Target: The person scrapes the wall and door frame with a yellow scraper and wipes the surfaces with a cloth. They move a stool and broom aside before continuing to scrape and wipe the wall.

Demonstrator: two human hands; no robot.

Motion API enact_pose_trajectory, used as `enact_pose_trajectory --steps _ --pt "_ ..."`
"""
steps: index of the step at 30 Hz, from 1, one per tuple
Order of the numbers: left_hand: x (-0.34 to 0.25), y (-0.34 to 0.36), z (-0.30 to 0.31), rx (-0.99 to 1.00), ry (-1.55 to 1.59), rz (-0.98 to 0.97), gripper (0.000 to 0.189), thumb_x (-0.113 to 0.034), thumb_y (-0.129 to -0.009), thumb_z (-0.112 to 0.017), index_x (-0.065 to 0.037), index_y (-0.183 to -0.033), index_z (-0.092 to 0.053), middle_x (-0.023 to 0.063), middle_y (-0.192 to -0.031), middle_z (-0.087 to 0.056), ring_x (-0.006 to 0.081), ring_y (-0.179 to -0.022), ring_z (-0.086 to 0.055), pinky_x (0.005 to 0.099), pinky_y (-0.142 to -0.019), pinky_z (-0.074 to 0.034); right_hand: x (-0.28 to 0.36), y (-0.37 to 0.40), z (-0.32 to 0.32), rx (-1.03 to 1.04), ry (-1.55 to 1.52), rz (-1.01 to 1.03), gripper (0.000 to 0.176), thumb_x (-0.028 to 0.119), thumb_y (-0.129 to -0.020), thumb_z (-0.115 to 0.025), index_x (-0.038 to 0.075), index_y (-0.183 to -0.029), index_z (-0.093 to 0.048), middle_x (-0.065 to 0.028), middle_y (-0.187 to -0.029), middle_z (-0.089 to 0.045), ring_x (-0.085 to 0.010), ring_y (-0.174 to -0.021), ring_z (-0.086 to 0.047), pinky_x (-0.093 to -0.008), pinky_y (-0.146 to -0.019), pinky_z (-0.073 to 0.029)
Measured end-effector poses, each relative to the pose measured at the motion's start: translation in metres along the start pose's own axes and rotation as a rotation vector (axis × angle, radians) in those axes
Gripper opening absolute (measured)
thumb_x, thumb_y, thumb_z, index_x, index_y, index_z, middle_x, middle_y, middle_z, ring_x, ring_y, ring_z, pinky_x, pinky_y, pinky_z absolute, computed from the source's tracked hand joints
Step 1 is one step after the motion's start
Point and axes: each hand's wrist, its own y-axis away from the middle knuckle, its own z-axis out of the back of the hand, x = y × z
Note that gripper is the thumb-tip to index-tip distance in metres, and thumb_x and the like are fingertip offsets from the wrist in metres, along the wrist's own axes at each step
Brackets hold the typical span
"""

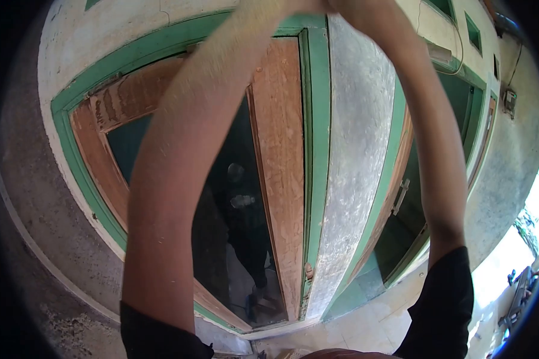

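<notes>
Both arms are raised overhead, and my left hand [302, 5] and my right hand [352, 11] come close together at the top edge of the view. The fingers are cut off there, so whatever they hold or touch is hidden. Pale dust coats my left forearm [221, 66]. Behind the arms is a wooden window frame [278, 149] with patchy, bare-looking brown wood. It encloses a dark glass pane [233, 203] that reflects a person, and sits in a green-painted surround [317, 119].
A grey-white wall strip [359, 131] separates the window from an open doorway [395, 239] with a door handle [401, 196]. Pale floor tiles [365, 317] lie below. An electric switch box [509, 103] is mounted on the right wall. Bright daylight enters at far right.
</notes>
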Motion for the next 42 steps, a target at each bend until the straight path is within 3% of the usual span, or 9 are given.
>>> enact_pose_trajectory --steps 8,12,17,25,28,31,36,40,42 --pt "-0.107 0.109 -0.082 0.28 0.112 -0.017 0.033 -0.009 -0.071 -0.078 -0.006 -0.1 -0.064 0.0145 -0.101 -0.069 0.0326 -0.111 -0.065 0.0445 -0.102 -0.049 -0.014 0.17 0.051 0.357 -0.275 -0.181 0.017 0.01 -0.089 -0.066 -0.005 -0.081 -0.066 -0.024 -0.077 -0.068 -0.0425 -0.07 -0.068 -0.0473 -0.068 -0.055" --pt "-0.201 0.195 -0.082 -0.092 0.507 -0.076 0.039 -0.001 -0.073 -0.076 -0.004 -0.11 -0.064 0.015 -0.123 -0.063 0.0348 -0.125 -0.059 0.0514 -0.113 -0.043 -0.021 0.28 0.096 0.32 -0.317 -0.259 0.022 0.009 -0.09 -0.072 -0.003 -0.108 -0.069 -0.0218 -0.078 -0.065 -0.0314 -0.068 -0.069 -0.0378 -0.062 -0.053" --pt "-0.283 0.351 -0.102 0.098 1.122 0.749 0.04 -0.012 -0.085 -0.07 -0.001 -0.123 -0.061 0.0172 -0.13 -0.059 0.0305 -0.127 -0.057 0.0452 -0.111 -0.044 0.013 0.415 0.141 0.414 -0.68 -1.053 0.03 0.007 -0.1 -0.067 0.0 -0.124 -0.05 -0.0063 -0.08 -0.066 -0.0042 -0.067 -0.053 -0.0212 -0.053 -0.034" --pt "-0.41 0.406 -0.182 -0.085 1.752 1.435 0.039 -0.026 -0.108 -0.053 0.005 -0.13 -0.058 0.0164 -0.135 -0.056 0.0232 -0.136 -0.049 0.0384 -0.114 -0.037 0.066 0.527 0.144 0.625 -0.694 -0.825 0.044 0.011 -0.095 -0.068 0.003 -0.126 -0.038 -0.0274 -0.101 -0.07 -0.0458 -0.078 -0.07 -0.0492 -0.064 -0.057" --pt "-0.403 0.399 -0.173 -0.312 1.651 1.484 0.033 -0.028 -0.11 -0.047 0.002 -0.108 -0.06 0.013 -0.101 -0.068 0.0255 -0.101 -0.07 0.0384 -0.095 -0.051 0.038 0.48 0.157 1.368 -0.739 -0.518 0.053 0.024 -0.098 -0.066 0.005 -0.137 -0.035 -0.0279 -0.112 -0.068 -0.0453 -0.08 -0.07 -0.0512 -0.067 -0.058" --pt "-0.374 0.407 -0.147 -0.195 1.488 1.476 0.029 -0.028 -0.11 -0.048 -0.001 -0.105 -0.055 0.0106 -0.087 -0.064 0.0262 -0.083 -0.071 0.0434 -0.09 -0.056 -0.01 0.396 0.165 1.368 -0.424 -0.009 0.052 0.038 -0.099 -0.065 0.001 -0.135 -0.058 -0.0206 -0.118 -0.068 -0.0348 -0.086 -0.073 -0.042 -0.07 -0.062" --pt "-0.357 0.417 -0.132 -0.202 1.524 1.402 0.022 -0.025 -0.108 -0.05 -0.002 -0.106 -0.052 0.009 -0.077 -0.059 0.0235 -0.069 -0.068 0.0449 -0.073 -0.061 -0.097 0.22 0.138 0.48 0.158 0.159 0.052 0.016 -0.088 -0.073 0.001 -0.134 -0.055 -0.0217 -0.133 -0.058 -0.0421 -0.127 -0.054 -0.0486 -0.104 -0.051" --pt "-0.372 0.403 -0.126 -0.324 1.52 1.413 0.021 -0.023 -0.108 -0.052 -0.002 -0.106 -0.051 0.0087 -0.072 -0.056 0.0219 -0.06 -0.064 0.044 -0.067 -0.061 -0.128 0.095 0.061 -0.73 0.438 0.346 0.03 0.02 -0.094 -0.066 -0.004 -0.113 -0.069 -0.0311 -0.091 -0.069 -0.0438 -0.09 -0.07 -0.0463 -0.082 -0.056" --pt "-0.376 0.399 -0.123 -0.333 1.534 1.41 0.021 -0.022 -0.108 -0.051 -0.001 -0.107 -0.051 0.0092 -0.072 -0.056 0.0219 -0.058 -0.063 0.0443 -0.068 -0.061 -0.183 0.086 0.093 -0.169 0.669 0.563 0.039 0.023 -0.094 -0.069 0.005 -0.129 -0.065 -0.0316 -0.112 -0.067 -0.0433 -0.106 -0.066 -0.047 -0.094 -0.053"
